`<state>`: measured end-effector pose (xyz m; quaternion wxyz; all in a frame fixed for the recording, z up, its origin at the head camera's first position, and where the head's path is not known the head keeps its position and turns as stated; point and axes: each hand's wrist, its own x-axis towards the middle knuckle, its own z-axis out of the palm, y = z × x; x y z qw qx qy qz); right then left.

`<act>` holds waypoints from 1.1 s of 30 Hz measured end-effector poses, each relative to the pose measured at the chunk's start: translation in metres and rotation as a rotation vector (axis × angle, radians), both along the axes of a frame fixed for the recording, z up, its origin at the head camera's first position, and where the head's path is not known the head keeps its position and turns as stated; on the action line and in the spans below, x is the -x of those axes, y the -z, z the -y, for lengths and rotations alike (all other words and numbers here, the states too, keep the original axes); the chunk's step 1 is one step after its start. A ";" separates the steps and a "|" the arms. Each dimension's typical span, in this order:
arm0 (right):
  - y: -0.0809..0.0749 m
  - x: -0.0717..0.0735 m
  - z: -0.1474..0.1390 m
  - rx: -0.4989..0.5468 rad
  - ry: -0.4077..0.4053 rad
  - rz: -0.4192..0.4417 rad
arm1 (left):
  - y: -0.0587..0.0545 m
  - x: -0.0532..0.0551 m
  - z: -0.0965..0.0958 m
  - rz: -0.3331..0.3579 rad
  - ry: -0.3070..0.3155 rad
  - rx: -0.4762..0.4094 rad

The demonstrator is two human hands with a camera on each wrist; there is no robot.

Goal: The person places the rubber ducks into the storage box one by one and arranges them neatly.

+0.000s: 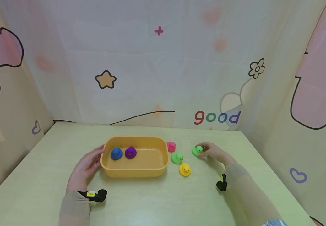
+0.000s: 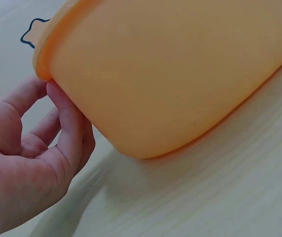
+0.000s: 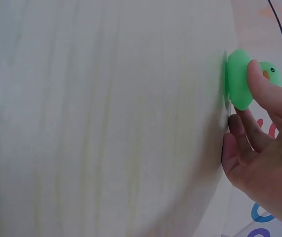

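Observation:
My left hand (image 1: pixel 91 160) grips the left end of an orange-yellow plastic basin (image 1: pixel 134 173), its fingertips at the rim. In the left wrist view, the curled fingers (image 2: pixel 70 126) of that hand meet the basin wall (image 2: pixel 170 84) just under the lip. A blue rubber duck (image 1: pixel 116 153) and a purple rubber duck (image 1: pixel 130 152) sit inside the basin. My right hand (image 1: pixel 212 151) pinches a green rubber duck (image 1: pixel 197 151) to the right of the basin. The right wrist view shows the thumb on the side of this green duck (image 3: pixel 239 79), close over the table.
Just right of the basin are a pink duck (image 1: pixel 171 146), partly hidden by the rim, another green duck (image 1: pixel 177 158) and a yellow duck (image 1: pixel 185 169). The pale wooden table (image 1: pixel 151 204) ends at a printed cloth backdrop (image 1: pixel 140 84).

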<state>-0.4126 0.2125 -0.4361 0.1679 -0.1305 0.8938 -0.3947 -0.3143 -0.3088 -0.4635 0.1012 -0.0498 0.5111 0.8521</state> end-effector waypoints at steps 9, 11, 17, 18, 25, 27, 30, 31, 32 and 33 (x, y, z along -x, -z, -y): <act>-0.002 -0.004 -0.002 0.041 0.000 -0.015 | 0.000 0.000 0.000 0.012 -0.003 -0.023; -0.003 -0.004 0.000 0.055 0.034 0.006 | 0.000 0.000 0.000 0.014 -0.003 -0.020; -0.005 -0.002 0.008 0.202 0.151 0.115 | -0.001 0.001 0.000 0.012 0.007 0.015; -0.006 -0.002 0.009 0.241 0.165 0.134 | -0.001 0.001 0.000 0.014 0.008 0.016; -0.011 -0.003 0.015 0.352 0.194 0.157 | -0.002 0.001 -0.001 0.028 0.002 0.038; -0.011 -0.003 0.017 0.371 0.196 0.146 | -0.003 0.001 -0.001 0.030 0.002 0.038; -0.011 -0.002 0.020 0.410 0.211 0.143 | -0.004 0.000 -0.001 0.029 0.002 0.043; -0.010 -0.002 0.021 0.423 0.212 0.141 | -0.004 -0.001 -0.001 0.028 0.003 0.047; -0.010 -0.002 0.022 0.434 0.216 0.141 | -0.004 -0.001 -0.001 0.026 0.007 0.049; -0.010 -0.001 0.023 0.443 0.219 0.142 | -0.005 -0.001 -0.001 0.025 0.007 0.053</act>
